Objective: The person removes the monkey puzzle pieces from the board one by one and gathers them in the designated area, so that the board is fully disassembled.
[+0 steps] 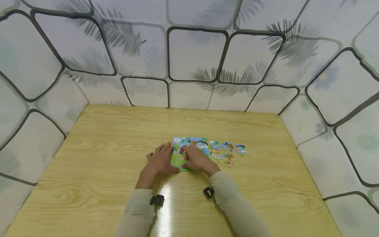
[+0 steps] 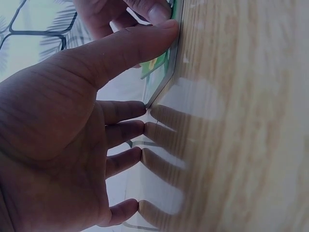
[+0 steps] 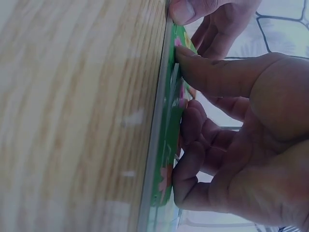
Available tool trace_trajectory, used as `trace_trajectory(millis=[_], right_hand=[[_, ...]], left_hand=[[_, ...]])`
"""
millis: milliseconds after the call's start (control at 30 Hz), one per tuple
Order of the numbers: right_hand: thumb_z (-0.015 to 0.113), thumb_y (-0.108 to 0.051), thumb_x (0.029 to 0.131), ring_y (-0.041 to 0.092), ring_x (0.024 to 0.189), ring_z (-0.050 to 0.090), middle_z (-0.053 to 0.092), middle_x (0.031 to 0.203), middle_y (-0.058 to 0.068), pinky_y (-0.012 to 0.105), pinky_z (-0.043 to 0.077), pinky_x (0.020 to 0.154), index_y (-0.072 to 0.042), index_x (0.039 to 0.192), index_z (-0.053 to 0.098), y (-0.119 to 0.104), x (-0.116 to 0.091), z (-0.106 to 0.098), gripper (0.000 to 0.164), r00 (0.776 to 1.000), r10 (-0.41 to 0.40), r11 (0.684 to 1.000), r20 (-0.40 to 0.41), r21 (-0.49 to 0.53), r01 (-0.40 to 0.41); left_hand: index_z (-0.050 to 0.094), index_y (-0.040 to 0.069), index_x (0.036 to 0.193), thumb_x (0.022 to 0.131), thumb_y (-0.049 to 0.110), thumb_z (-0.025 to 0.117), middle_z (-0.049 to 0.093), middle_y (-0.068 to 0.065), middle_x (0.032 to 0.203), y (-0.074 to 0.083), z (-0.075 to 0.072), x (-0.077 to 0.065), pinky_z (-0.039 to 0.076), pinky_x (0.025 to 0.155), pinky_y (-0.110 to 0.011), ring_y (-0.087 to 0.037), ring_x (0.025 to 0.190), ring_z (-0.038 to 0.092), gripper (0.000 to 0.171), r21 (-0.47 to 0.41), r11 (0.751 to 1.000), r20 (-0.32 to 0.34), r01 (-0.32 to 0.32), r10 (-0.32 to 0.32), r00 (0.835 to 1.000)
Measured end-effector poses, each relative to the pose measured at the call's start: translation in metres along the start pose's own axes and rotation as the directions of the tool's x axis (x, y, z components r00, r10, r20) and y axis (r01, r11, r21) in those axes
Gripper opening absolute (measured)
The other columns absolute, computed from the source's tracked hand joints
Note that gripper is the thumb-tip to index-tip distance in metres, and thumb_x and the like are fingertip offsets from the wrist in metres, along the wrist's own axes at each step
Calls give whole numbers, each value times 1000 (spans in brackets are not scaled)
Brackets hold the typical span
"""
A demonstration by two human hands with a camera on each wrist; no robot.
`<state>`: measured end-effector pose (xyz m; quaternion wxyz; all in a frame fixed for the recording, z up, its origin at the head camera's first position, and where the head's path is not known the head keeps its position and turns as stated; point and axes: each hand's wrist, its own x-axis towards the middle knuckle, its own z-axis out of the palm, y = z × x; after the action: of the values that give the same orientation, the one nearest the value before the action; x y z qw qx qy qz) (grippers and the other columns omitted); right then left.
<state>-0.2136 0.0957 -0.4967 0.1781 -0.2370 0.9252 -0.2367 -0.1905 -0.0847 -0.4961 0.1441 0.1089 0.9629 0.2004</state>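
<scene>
A flat jigsaw board (image 1: 190,139) with a green and blue picture lies on the table. My left hand (image 1: 161,162) has its fingers spread along the board's left side. In the left wrist view its fingertips touch the tabletop and its thumb (image 2: 140,43) rests at the board's edge. Over the lower-left of the picture, my right hand (image 1: 196,158) curls its thumb and fingers onto a green puzzle piece (image 3: 178,43). Its fingers partly hide that piece. Beside the board's right edge lie several loose puzzle pieces (image 1: 216,154) in a partly joined group.
Both hands work on a light wood table (image 1: 103,148). Patterned cloth walls (image 1: 192,95) with dark outlines and leaf prints stand at the back and both sides. Each wrist wears a small black camera (image 1: 157,200), and the sleeves (image 1: 234,200) are pale.
</scene>
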Motion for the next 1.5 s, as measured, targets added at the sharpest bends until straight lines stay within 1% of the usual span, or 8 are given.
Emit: trace_trajectory(millis=[233,367,467,600,767,933,1100,1500], right_hand=[[82,-22,77,13,80,53,56,92,0,31,48,74,-12,118,53,-5,-2,-2,51,999,23,1000,-23,-16,-24],[80,-22,79,14,79,56,58,92,0,32,49,75,-13,118,52,-6,-5,-2,49,999,21,1000,-35,-13,-21],[78,-21,81,13,81,60,61,93,-1,31,51,76,-15,119,51,-5,-8,-1,46,999,23,1000,-47,22,-22],[70,-14,89,12,79,61,64,94,0,30,51,74,-16,118,53,-1,-11,-1,34,997,6,996,-81,92,2],[64,-14,92,9,75,60,66,94,0,28,50,71,-18,119,55,8,-14,-5,28,991,-10,978,-131,203,37],[63,-17,93,11,70,54,63,91,-1,28,47,66,-21,118,55,19,-21,-14,26,983,11,970,-181,242,34],[60,-19,95,14,71,54,62,98,1,29,48,64,-18,123,54,31,-34,-23,29,980,45,954,-195,299,15],[57,-19,97,16,74,49,61,95,3,29,43,64,-15,126,53,65,-60,-33,29,967,74,964,-243,267,-6]], left_hand=[[38,13,147,69,51,81,27,-6,161,1,-1,1,26,101,-72,-32,147,23,97,0,1000,-4,-2,2,1000],[39,13,147,69,51,81,27,-6,161,1,-1,2,26,101,-72,-32,147,23,97,-2,1000,-7,-2,2,1000],[39,13,147,69,51,81,26,-6,161,2,-1,2,26,101,-72,-33,147,22,97,-2,1000,-8,-9,9,1000],[36,13,149,70,52,80,24,-6,161,2,-1,2,25,101,-73,-33,147,22,98,0,1000,-1,-15,15,1000],[34,14,150,71,51,80,23,-5,162,3,-2,2,24,102,-72,-33,147,21,99,-4,1000,6,-10,10,1000],[36,16,149,71,51,81,23,-6,162,3,-2,1,24,102,-73,-34,147,21,97,-3,1000,13,-17,17,1000],[38,17,148,70,51,81,24,-7,162,2,-2,1,24,102,-73,-34,147,21,95,-3,1000,10,-11,11,1000],[37,17,149,70,49,82,24,-7,161,0,0,-1,24,102,-71,-34,147,21,95,-10,1000,11,-8,8,1000]])
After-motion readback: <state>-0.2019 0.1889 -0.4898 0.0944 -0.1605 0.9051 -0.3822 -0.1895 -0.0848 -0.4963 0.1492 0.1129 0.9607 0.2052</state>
